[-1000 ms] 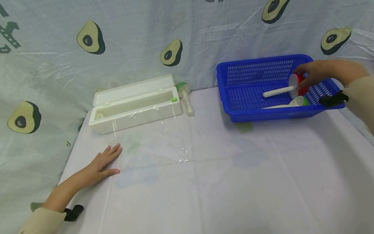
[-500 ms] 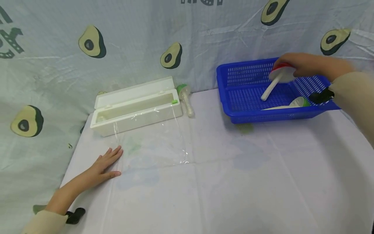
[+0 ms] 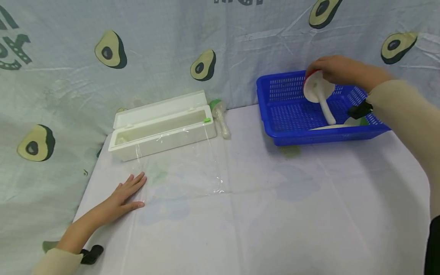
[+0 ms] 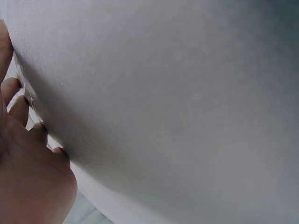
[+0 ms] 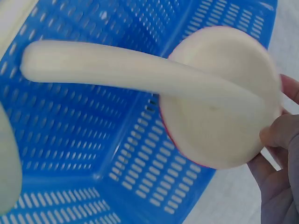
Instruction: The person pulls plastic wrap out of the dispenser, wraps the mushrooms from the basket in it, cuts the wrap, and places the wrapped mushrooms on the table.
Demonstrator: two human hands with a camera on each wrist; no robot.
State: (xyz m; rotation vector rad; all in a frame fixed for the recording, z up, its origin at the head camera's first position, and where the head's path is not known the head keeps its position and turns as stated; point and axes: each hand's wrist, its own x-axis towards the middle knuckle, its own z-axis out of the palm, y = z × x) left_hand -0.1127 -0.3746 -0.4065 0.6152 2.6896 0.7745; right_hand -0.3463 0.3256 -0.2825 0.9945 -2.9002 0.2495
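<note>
My right hand grips the red cap of a toy mushroom over the blue basket. Its white stem hangs down, and the right wrist view shows the pale underside of the cap with my thumb on its edge. On the left, my left hand rests flat on the table, fingers spread, at the edge of a clear sheet of cling film. That film runs from a white cling film dispenser with its lid raised and a green slider on its front rim.
A green-capped mushroom lies against the dispenser's right end. Inside the basket, near its front wall, lies another green-capped mushroom, partly hidden. A cloth printed with avocados hangs behind the white-covered table.
My right hand has lifted the red mushroom and carried it left across the basket, its stem swinging to point downward. My left hand stays on the film's edge.
</note>
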